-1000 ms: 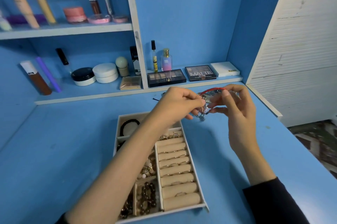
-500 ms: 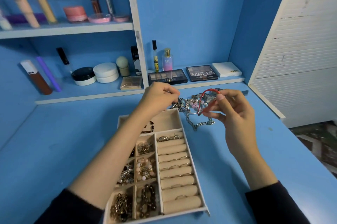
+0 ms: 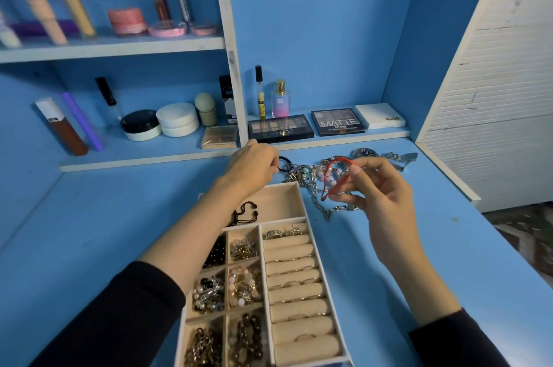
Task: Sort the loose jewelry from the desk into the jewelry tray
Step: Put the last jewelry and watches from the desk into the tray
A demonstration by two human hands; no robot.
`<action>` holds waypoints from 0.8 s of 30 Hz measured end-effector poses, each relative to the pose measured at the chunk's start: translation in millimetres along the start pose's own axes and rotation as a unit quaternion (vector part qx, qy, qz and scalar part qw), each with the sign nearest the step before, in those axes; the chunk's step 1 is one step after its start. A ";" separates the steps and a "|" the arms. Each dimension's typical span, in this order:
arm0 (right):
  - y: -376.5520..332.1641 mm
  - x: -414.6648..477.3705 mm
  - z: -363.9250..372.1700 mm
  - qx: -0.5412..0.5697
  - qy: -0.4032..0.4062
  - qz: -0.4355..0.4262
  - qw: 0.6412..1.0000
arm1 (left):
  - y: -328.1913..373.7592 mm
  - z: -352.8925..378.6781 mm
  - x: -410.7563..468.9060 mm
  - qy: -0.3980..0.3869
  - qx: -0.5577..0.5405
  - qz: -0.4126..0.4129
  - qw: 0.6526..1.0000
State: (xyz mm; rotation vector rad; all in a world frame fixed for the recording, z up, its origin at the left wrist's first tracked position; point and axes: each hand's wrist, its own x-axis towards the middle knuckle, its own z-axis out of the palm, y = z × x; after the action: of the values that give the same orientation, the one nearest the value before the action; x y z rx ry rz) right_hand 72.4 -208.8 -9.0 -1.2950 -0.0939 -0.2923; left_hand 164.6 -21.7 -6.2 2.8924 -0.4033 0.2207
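A blue desk (image 3: pixel 89 217) sits under shelves of cosmetics. The right hand (image 3: pixel 380 190) is raised and pinches a red bracelet (image 3: pixel 339 160) between thumb and forefinger, its other fingers loosely spread. Just beyond it lies the loose jewelry pile (image 3: pixel 311 175). The left hand (image 3: pixel 254 167), fingers curled, grips a dark cord (image 3: pixel 284 161) at the pile's near edge. The jewelry tray (image 3: pixel 278 202) lies beneath the left forearm.

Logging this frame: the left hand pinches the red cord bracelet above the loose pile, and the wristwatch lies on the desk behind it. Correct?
Wrong hand: the head view shows the right hand pinching the red cord bracelet above the loose pile; the left hand is at a dark cord. The wristwatch lies on the desk behind it.
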 end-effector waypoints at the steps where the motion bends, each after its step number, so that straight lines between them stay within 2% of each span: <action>1: 0.3 0.0 0.2 0.000 0.000 0.002 1.000 | -1.2 -3.2 -1.8 0.005 -0.005 -0.006 1.000; 6: 0.0 -1.3 0.8 -0.004 -0.003 -0.001 1.000 | -7.1 -32.4 -11.1 0.061 -0.020 -0.010 0.998; 10: -1.6 -3.8 2.2 -0.008 -0.008 -0.010 1.000 | -10.1 -57.9 -23.8 0.069 -0.108 -0.028 0.991; 14: -4.6 -7.4 5.7 -0.011 -0.013 -0.015 1.000 | -11.7 -71.5 -47.1 0.028 -0.178 -0.041 0.983; 24: -20.4 -11.6 37.2 -0.003 -0.069 -0.021 0.997 | -40.7 -47.2 -111.6 -0.038 -0.065 -0.041 0.996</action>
State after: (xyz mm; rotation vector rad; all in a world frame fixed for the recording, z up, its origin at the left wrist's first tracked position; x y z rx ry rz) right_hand 59.4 -176.2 17.6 -1.3195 -0.2378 -0.2389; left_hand 64.4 55.6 12.2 2.7873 -0.2978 0.0696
